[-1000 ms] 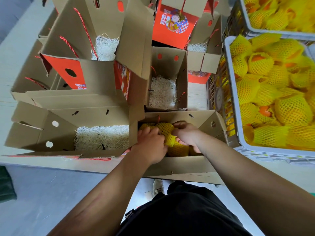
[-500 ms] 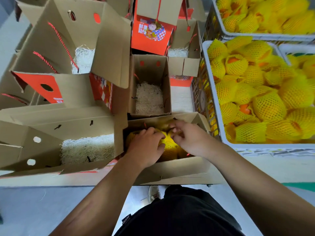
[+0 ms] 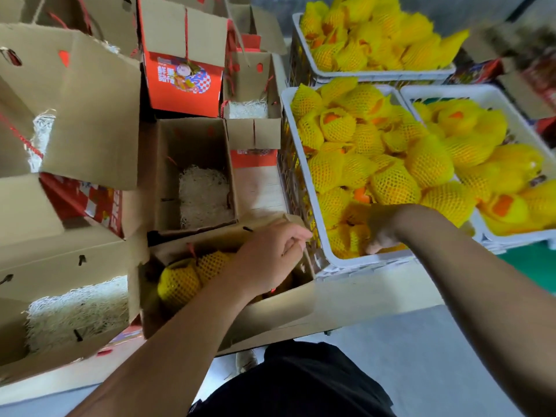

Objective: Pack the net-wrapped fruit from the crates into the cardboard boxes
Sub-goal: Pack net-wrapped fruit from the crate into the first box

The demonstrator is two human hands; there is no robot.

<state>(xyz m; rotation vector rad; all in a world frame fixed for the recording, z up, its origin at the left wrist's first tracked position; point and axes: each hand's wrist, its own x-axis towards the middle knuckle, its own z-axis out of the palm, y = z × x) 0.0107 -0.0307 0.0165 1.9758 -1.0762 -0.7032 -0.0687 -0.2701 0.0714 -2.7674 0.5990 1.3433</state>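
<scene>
Two yellow net-wrapped fruit (image 3: 180, 281) lie in the open cardboard box (image 3: 270, 311) just in front of me. My left hand (image 3: 270, 251) hovers over that box's right half with fingers loosely curled, holding nothing. To the right, a white plastic crate (image 3: 361, 266) is heaped with net-wrapped fruit (image 3: 391, 182). My right hand (image 3: 382, 230) reaches into the crate's near corner, its fingers curled down over one fruit there. That hand is blurred.
Open boxes lined with shredded paper stand behind (image 3: 192, 145) and left (image 3: 60, 260) of the near box. A red printed box (image 3: 183, 82) stands farther back. Two more fruit-filled crates sit at the back (image 3: 376, 75) and far right (image 3: 481, 91).
My right hand left the near box and swung right into the crate. My left hand lifted off the fruit in the box. The view shifted to the right.
</scene>
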